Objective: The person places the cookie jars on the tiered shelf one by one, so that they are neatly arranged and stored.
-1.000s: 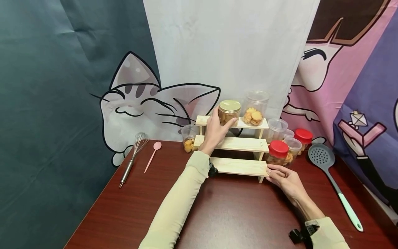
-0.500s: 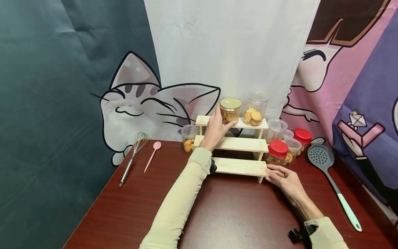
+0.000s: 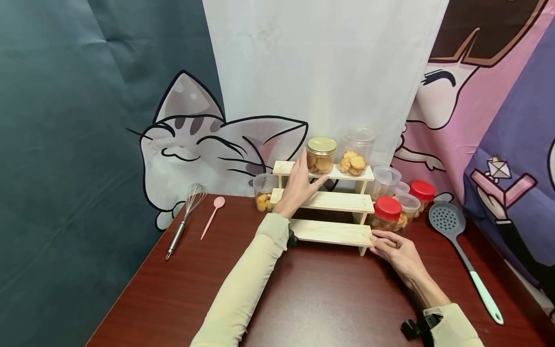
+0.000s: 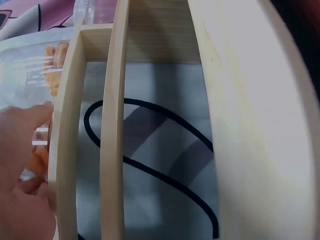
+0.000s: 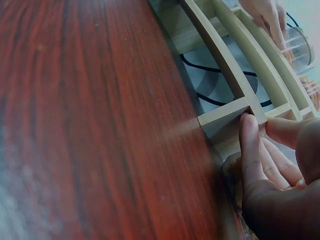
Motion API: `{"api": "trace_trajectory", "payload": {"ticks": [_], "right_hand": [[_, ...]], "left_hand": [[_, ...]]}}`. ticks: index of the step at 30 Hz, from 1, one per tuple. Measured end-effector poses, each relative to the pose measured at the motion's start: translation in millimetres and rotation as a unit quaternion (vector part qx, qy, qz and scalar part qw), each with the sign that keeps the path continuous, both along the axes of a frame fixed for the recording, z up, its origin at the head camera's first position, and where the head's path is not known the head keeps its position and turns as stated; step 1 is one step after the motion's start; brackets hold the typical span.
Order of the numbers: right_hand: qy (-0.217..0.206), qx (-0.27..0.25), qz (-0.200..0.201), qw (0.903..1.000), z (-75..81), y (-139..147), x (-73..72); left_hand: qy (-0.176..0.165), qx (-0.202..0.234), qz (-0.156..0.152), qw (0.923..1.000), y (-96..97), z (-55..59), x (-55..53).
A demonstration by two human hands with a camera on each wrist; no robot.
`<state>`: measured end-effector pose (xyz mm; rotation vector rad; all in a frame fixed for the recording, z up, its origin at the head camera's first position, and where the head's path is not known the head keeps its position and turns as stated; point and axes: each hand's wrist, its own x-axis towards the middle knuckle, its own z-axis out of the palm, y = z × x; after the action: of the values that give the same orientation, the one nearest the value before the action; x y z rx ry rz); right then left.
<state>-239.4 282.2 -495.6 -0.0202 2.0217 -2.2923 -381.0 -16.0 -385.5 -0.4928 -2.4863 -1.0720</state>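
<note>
On the top step of a three-tier wooden display rack (image 3: pixel 334 232) stands a gold-lidded cookie jar (image 3: pixel 322 156). To its right sits a taller clear jar (image 3: pixel 357 154) with cookies at the bottom. My left hand (image 3: pixel 299 189) is spread at the gold-lidded jar, fingers along its left side and thumb low in front, away from the glass. In the left wrist view that hand (image 4: pixel 22 165) is partly cut off beside the top step. My right hand (image 3: pixel 401 255) pinches the right end of the bottom step between thumb and fingers; the right wrist view shows the thumb (image 5: pixel 250 145) against its end.
Right of the rack cluster red-lidded jars (image 3: pixel 387 208) and clear containers (image 3: pixel 386 180). A clear tub of cookies (image 3: pixel 263 195) stands behind its left side. A whisk (image 3: pixel 184 224) and pink spoon (image 3: pixel 213 217) lie left; a slotted skimmer (image 3: pixel 464 253) lies right.
The gold-lidded jar shifted slightly right and came to stand on the top step. My left hand let go of it, its thumb drawing away. The right hand stayed on the rack.
</note>
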Motion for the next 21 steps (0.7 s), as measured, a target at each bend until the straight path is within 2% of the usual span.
{"api": "trace_trajectory", "payload": {"ticks": [4, 8, 10, 13, 15, 17, 21], "right_hand": [[-0.002, 0.000, -0.004, 1.0000, 0.0, -0.1, -0.1], [-0.001, -0.002, -0.002, 1.0000, 0.3, 0.0, -0.6], [0.001, -0.002, 0.000, 1.0000, 0.5, 0.0, -0.8], [0.004, -0.005, 0.002, 1.0000, 0.3, 0.0, -1.1], [0.006, -0.006, 0.002, 1.0000, 0.0, 0.1, -1.2], [0.007, -0.007, 0.001, 0.9999, -0.3, 0.2, -1.0], [0.006, -0.009, 0.001, 0.9999, -1.1, 0.3, -0.1]], "left_hand": [[0.037, 0.008, -0.009, 0.9992, -18.9, -7.3, 6.4], [0.076, 0.045, -0.010, 0.9960, -42.8, -16.7, 8.9], [0.096, 0.066, 0.007, 0.9931, -56.5, -21.8, 8.3], [0.103, 0.104, 0.051, 0.9880, -78.4, -28.7, 6.3], [0.091, 0.122, 0.081, 0.9850, -93.3, -34.3, 4.3], [0.059, 0.136, 0.092, 0.9846, -107.1, -40.3, 2.7], [-0.030, 0.140, 0.085, 0.9860, -130.6, -58.2, 0.9]]}}
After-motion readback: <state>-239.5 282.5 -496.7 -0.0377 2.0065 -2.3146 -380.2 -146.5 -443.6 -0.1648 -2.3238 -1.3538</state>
